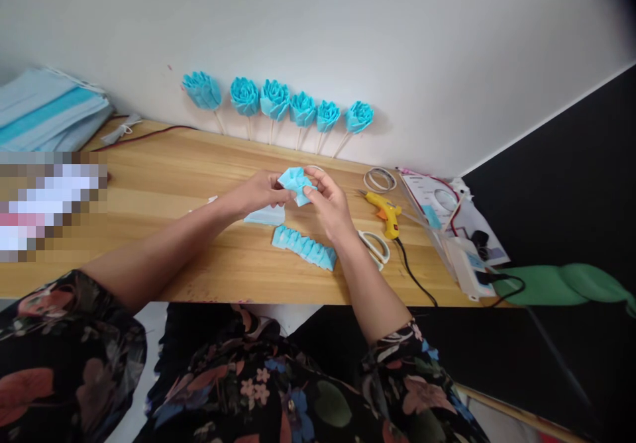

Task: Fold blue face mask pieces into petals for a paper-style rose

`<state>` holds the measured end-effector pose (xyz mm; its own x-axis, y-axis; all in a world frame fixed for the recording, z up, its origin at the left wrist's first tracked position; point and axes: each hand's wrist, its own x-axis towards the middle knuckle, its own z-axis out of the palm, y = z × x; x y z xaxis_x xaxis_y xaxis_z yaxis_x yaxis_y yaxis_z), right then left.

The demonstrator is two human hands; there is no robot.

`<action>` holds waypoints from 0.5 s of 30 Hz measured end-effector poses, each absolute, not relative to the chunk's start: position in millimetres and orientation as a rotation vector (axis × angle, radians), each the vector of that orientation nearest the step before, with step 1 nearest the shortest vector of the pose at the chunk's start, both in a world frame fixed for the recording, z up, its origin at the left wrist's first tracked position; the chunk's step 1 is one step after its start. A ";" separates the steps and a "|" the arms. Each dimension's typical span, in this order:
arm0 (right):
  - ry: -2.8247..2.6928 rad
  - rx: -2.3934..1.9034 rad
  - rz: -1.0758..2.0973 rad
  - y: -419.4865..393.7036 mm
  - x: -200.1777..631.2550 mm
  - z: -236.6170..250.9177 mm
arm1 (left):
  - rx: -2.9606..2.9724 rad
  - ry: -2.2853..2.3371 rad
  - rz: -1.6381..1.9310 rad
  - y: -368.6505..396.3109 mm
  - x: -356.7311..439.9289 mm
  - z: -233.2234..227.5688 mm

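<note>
Both of my hands hold a light blue folded piece (297, 179) above the table, apparently of mask fabric. My left hand (263, 191) pinches its left edge between thumb and fingers. At its right side, my right hand (328, 201) grips it, thumb in front and fingers behind. Just below lies a flat pale blue sheet (265, 216), partly behind my left hand. A slanting row of several small folded blue pieces (304, 247) rests nearer the front edge. White-handled scissors (376, 247) lie by my right wrist, their blades hidden behind my forearm.
Several blue fabric flowers on sticks (275, 100) lean against the wall. A yellow glue gun (385, 212) with a black cord lies right, near a roll of tape (380, 179) and a white power strip (470, 267). Stacked face masks (52, 112) sit far left.
</note>
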<state>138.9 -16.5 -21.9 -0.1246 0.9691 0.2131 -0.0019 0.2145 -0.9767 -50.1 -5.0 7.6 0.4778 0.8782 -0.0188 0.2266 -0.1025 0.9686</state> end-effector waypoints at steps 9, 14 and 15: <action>-1.438 -1.019 0.996 -17.5 138.1 -23.1 | 1.647 0.910 0.770 2.5 -53.5 1.9; -1.425 -1.027 1.014 -17.8 137.5 -24.0 | 1.644 0.973 0.749 -1.7 -53.7 6.7; -1.424 -1.026 1.026 -17.6 137.8 -23.5 | 1.648 0.970 0.745 -2.4 -53.8 7.6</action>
